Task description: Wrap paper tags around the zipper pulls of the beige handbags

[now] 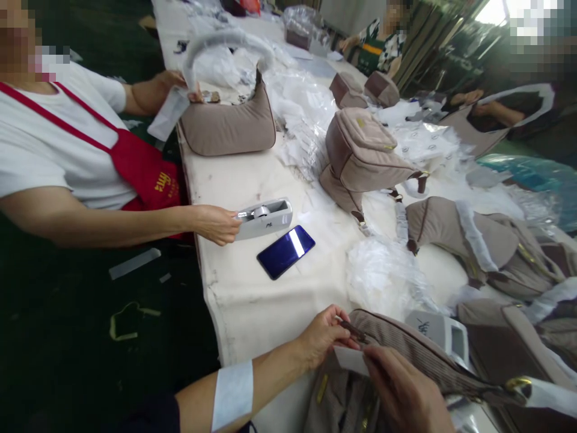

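At the near end of the tabletop (241, 300), the bag (401, 337) sat under both of the person's hands. The right hand (406, 391) had its fingertips closed on a white slip (351, 361), while the left hand (324, 340) pinched a brown tab (353, 329) at the bag's top edge. The bag looked soft enough to sag if poorly supported; the tab might have escaped so light a pinch, and the slip could have creased or gone on crooked under an uneven pull. What the bag held could not be seen. Farther up, a standing bag (229, 129) kept a full, rounded shape, its contents hidden. A grey dispenser (265, 226) held a roll (260, 211).
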